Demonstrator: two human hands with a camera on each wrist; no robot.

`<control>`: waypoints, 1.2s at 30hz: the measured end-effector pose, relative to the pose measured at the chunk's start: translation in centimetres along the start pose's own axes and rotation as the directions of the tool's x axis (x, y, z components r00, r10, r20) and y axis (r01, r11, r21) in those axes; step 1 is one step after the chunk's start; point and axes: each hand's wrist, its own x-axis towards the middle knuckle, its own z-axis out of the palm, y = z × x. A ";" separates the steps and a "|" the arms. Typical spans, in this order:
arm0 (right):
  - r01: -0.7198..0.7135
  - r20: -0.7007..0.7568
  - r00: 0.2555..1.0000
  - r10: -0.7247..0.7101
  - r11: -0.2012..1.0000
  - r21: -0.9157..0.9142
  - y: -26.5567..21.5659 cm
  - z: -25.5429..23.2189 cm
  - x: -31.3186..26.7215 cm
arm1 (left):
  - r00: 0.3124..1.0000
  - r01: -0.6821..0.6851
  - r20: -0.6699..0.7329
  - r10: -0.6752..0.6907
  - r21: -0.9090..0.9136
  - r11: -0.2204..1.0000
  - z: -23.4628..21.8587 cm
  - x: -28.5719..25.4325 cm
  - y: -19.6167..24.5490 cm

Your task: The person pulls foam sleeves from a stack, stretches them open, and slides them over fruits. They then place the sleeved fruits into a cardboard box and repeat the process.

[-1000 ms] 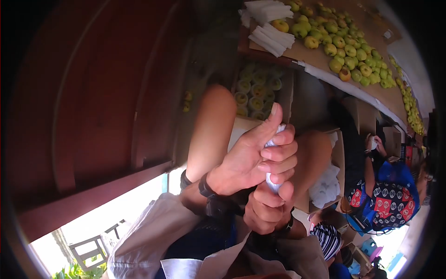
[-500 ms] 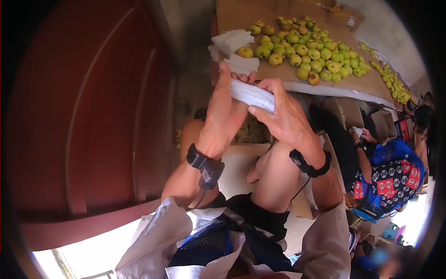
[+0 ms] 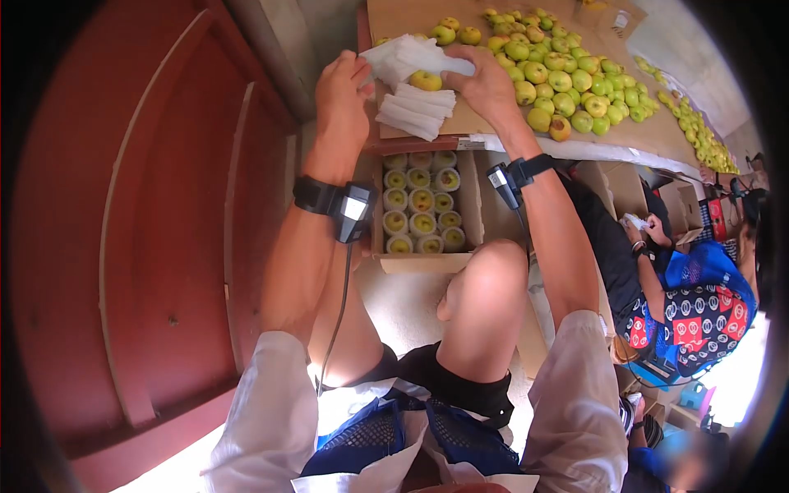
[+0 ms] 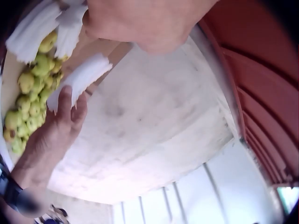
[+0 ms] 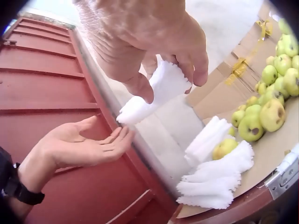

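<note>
White sleeve [image 5: 161, 91] is held up above the table corner, pinched in the right hand [image 5: 149, 46]: thumb on one side, bent fingers on the other, opened only by the sleeve's thickness. Left hand [image 5: 88, 144] is held palm up, fingers nearly straight, thumb apart, nothing gripped; its fingertips are just beside the sleeve's lower end, contact cannot be told. A black wristband is worn on each wrist, left [image 3: 320, 197] and right [image 3: 530, 171].

The cardboard-covered table [image 3: 460, 127] is loaded with a spread of yellow-green fruit [image 3: 567, 86], some brown-spotted. Two sleeve stacks, upper [image 5: 210, 140] and lower [image 5: 219, 179], are laid near the corner, with a single yellow fruit [image 5: 225, 148] lodged between them.

Writing: a pale label [image 3: 622, 20] is seen on the cardboard's far part, too small to read. Yellow tape [image 5: 239, 70] is stuck on the cardboard in the right wrist view. Round emblems are printed on the red-and-black top [image 3: 694, 320] of a second person; lettering cannot be read.

Below the table edge, a cardboard box [image 3: 423, 263] is filled with rows of white-ringed fruit [image 3: 422, 200]. A red panel [image 3: 164, 214] is seen at left.
</note>
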 end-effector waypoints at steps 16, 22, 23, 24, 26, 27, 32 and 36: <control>0.096 0.080 0.994 -0.075 0.951 -0.294 6.6 8.3 -1.4 | 0.784 -0.620 0.619 0.045 0.782 0.065 -1.7 1.4 -11.0; -0.019 -0.052 0.999 0.009 0.983 -0.185 6.5 6.0 -1.9 | 0.756 -0.643 0.635 0.159 0.766 -0.006 -1.1 2.6 -12.3; -0.024 -0.076 0.997 0.010 0.984 -0.179 6.5 5.1 -2.2 | 0.757 -0.640 0.634 0.160 0.768 -0.014 -0.9 2.7 -12.3; -0.029 -0.100 0.995 0.012 0.985 -0.173 6.5 4.1 -2.4 | 0.763 -0.632 0.626 0.160 0.775 -0.019 -0.7 2.8 -12.4; -0.048 -0.129 0.991 0.027 0.985 -0.166 6.6 1.8 -2.7 | 0.777 -0.614 0.610 0.154 0.789 -0.028 -0.7 2.6 -12.5; -0.066 -0.133 0.990 0.044 0.984 -0.166 6.9 0.5 -2.9 | 0.766 -0.621 0.617 0.182 0.783 -0.041 -0.7 2.7 -12.7; -0.013 -0.277 0.961 -0.022 0.992 -0.125 7.2 -6.8 -7.3 | 0.712 -0.661 0.658 0.245 0.746 -0.082 -1.9 3.3 -13.6; -0.047 -0.265 0.963 0.054 0.998 0.032 7.9 -13.6 -14.1 | 0.803 -0.596 0.591 0.076 0.795 0.113 0.7 -0.8 -8.3</control>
